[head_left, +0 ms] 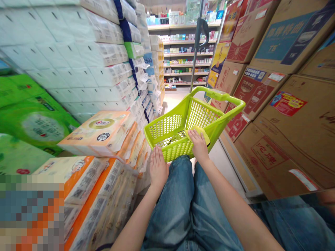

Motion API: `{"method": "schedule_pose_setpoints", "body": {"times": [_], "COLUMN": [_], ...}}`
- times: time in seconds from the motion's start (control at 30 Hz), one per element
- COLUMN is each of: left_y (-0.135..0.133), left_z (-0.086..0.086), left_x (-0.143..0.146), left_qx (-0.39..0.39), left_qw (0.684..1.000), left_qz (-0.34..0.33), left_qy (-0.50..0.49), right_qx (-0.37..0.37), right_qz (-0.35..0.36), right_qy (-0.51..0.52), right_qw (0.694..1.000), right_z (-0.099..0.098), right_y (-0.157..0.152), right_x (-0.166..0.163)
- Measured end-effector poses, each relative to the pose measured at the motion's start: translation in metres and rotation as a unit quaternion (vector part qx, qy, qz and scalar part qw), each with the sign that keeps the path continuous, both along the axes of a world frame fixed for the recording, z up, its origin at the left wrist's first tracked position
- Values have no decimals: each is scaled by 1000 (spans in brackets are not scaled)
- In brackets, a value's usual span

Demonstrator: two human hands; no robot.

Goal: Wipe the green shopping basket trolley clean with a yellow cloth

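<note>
A lime-green plastic shopping basket [180,149] with a lattice of holes and a raised handle stands tilted before my knees. My right hand [199,143] presses a yellow cloth [205,135] onto the basket's near rim, fingers laid over it. Part of the cloth hangs past the hand on the right. At the basket's near left corner, my left hand [158,165] rests with its fingers straight and flat against the side. The basket's inside holds nothing I can make out.
Stacked white tissue packs [104,50] and orange-trimmed packs [98,129] crowd the left. Cardboard cartons [293,139] rise on the right. Beyond the basket, a narrow aisle leads to shelves [187,64] of small goods. A grey pole [195,66] stands behind the basket.
</note>
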State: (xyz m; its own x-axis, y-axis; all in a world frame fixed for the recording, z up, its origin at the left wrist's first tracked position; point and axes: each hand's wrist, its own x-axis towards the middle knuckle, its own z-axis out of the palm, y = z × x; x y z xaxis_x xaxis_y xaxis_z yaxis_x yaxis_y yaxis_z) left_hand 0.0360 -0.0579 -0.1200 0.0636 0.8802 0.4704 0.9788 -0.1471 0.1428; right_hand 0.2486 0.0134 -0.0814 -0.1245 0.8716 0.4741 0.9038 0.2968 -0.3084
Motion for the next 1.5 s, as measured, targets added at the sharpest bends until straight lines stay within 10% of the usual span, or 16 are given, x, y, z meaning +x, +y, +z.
{"method": "schedule_pose_setpoints", "body": {"times": [0.37, 0.53, 0.8, 1.17, 1.3, 1.5], "left_y": [4, 3, 2, 5, 3, 1], "left_z": [-7, -6, -7, -7, -4, -1], "left_x": [-3, -3, -2, -2, -2, -1], "left_qx": [21, 8, 16, 15, 7, 11], "left_qw": [1000, 1000, 1000, 1000, 1000, 1000], "left_qz": [7, 2, -10, 14, 5, -4], "left_qy": [9, 12, -9, 17, 20, -1], "right_qx": [-24, -2, 24, -10, 5, 14], "right_qz": [114, 147, -23, 124, 151, 14], "right_qy": [4, -29, 17, 15, -20, -1], "right_qw": [993, 989, 999, 992, 988, 1000], "right_z": [-15, -14, 0, -16, -12, 1], "right_y": [-45, -32, 5, -42, -30, 3], "right_x": [-123, -82, 7, -122, -82, 3]}}
